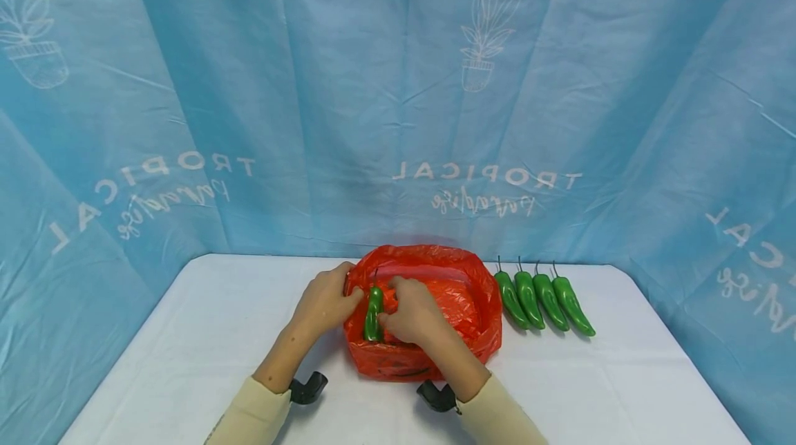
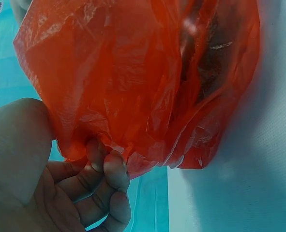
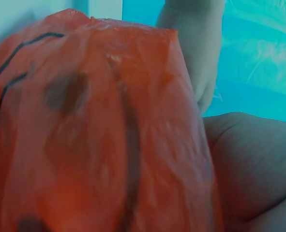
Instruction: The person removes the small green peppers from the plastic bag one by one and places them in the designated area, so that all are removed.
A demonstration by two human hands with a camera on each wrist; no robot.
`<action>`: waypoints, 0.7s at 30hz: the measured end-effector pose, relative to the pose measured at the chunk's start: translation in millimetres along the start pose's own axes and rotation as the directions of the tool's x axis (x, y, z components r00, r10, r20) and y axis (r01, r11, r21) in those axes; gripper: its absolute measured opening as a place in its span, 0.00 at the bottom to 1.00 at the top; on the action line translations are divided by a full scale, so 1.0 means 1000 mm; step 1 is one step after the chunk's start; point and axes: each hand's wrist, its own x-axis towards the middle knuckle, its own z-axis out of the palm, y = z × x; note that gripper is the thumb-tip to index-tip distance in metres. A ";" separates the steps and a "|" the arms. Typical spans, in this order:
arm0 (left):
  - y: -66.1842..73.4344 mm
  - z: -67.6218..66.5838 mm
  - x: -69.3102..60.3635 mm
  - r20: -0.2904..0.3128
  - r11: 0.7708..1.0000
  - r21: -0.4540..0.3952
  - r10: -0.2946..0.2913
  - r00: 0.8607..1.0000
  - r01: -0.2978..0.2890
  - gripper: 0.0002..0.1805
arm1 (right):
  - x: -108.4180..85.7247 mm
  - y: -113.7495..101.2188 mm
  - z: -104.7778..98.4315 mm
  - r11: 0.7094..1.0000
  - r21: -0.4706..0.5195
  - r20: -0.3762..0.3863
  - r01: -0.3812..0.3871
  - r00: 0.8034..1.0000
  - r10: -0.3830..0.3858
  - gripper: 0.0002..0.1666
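A red plastic bag [image 1: 429,365] stands on the table with its mouth spread. My left hand [image 1: 327,300] grips the bag's left rim; in the left wrist view its fingers [image 2: 116,169] curl against the gathered plastic. Inside the mouth, near the left wall, a green chili pepper [image 1: 374,314] shows with its stem toward the back. My right hand [image 1: 413,310] reaches into the bag just right of that pepper, thumb and forefinger apart, thumb close to the pepper's side. In the right wrist view the bag [image 3: 99,121] hides the right fingertips.
Several green chili peppers [image 1: 524,298] lie in a row right of the bag, stems toward the back. The white table [image 1: 249,293] ends at a blue printed curtain [image 1: 342,86]. Dark wrist cameras [image 1: 309,387] sit at both cuffs.
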 end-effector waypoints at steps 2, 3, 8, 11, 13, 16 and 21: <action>0.000 0.000 0.000 -0.002 1.000 0.003 -0.002 1.000 0.002 0.20 | 0.004 -0.002 0.004 1.000 0.007 0.016 -0.001 1.000 0.000 0.37; 0.000 0.000 -0.001 -0.004 1.000 0.006 -0.002 1.000 0.002 0.20 | 0.006 -0.002 0.006 1.000 0.009 0.022 0.001 1.000 -0.001 0.37; 0.002 0.001 -0.003 0.001 1.000 0.004 0.007 1.000 -0.007 0.19 | 0.014 0.001 0.019 1.000 -0.022 0.040 -0.009 0.999 0.010 0.36; 0.003 0.001 -0.003 0.001 1.000 0.004 0.007 1.000 -0.007 0.20 | 0.016 0.003 0.025 0.999 -0.052 0.031 -0.015 0.999 0.016 0.36; 0.004 0.000 -0.003 -0.003 1.000 0.010 0.004 1.000 -0.004 0.19 | 0.017 0.003 0.028 0.998 -0.061 0.021 -0.016 1.000 0.017 0.35; 0.004 0.000 -0.002 -0.005 1.000 0.014 0.005 1.000 -0.005 0.19 | 0.018 0.002 0.032 0.997 -0.079 0.010 -0.022 1.000 0.023 0.34; 0.004 -0.001 -0.002 0.001 1.000 0.019 -0.002 1.000 0.002 0.20 | 0.019 0.000 0.037 0.989 -0.145 -0.006 -0.030 1.000 0.029 0.35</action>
